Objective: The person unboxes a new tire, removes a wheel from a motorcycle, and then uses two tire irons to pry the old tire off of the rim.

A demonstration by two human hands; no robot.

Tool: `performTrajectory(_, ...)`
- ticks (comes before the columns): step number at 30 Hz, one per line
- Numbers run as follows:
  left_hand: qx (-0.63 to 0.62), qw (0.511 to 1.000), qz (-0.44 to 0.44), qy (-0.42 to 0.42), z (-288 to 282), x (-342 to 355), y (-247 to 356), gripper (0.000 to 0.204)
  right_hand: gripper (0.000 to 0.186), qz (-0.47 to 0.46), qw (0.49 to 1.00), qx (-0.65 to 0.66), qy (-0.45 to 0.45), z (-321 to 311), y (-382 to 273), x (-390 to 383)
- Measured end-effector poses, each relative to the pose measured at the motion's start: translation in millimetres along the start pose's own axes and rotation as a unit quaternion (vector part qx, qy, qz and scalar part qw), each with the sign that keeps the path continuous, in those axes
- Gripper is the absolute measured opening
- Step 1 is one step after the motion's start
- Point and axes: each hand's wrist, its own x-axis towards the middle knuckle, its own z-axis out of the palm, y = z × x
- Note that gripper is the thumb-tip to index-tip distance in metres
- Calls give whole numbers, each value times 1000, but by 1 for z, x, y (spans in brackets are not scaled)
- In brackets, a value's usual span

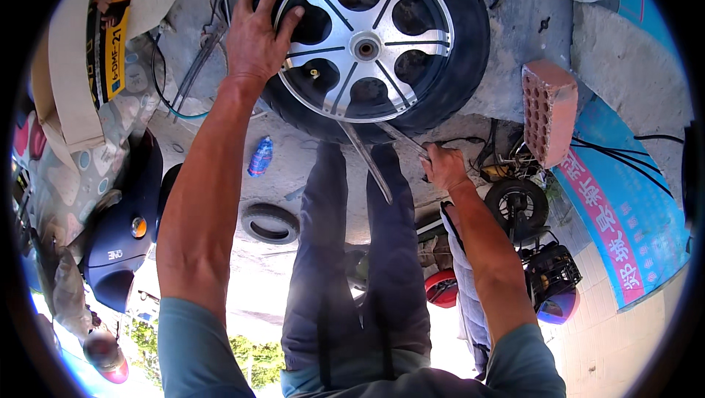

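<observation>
A wheel with a silver spoked rim (pixel 345 93) and a black tyre (pixel 474 38) lies before me at the top of the view. My left hand (pixel 257 34) rests on its left side, fingers spread, the tips reaching the rim's edge. My right hand (pixel 445 167) is closed round the near end of a tyre lever (pixel 402 137), whose far end meets the tyre by the rim. A second tyre lever (pixel 367 164) sticks out from the rim's near edge toward me, untouched by either hand. Where the lever tips sit under the tyre's bead is hidden.
Beyond my right hand a perforated red brick (pixel 540 115) stands near a blue printed board (pixel 624 200). A blue bottle (pixel 260 156) and a loose tyre (pixel 270 223) lie left of my legs. A dark scooter body (pixel 121 244) is at far left; a small wheel (pixel 516 203) lies right.
</observation>
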Motion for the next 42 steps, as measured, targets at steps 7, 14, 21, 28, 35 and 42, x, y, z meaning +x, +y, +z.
performTrajectory(7,-13,1000,-7,-3,-2,-1,0,62,30,-9,997,-29,66,7,6,9)
performTrajectory(14,-33,998,-37,-29,-8,-1,6,62,29,19,994,3,106,4,4,17)
performTrajectory(21,-38,998,-47,-26,-3,4,4,63,24,-34,994,-9,104,6,12,30)
performTrajectory(28,-64,997,-38,-33,-5,7,4,65,21,-58,987,6,150,20,24,41)
performTrajectory(35,-64,996,-44,-48,-2,-2,-1,66,29,186,980,62,-38,2,69,75)
performTrajectory(42,-37,999,3,-37,-7,8,-1,68,28,192,949,248,23,77,6,-20)
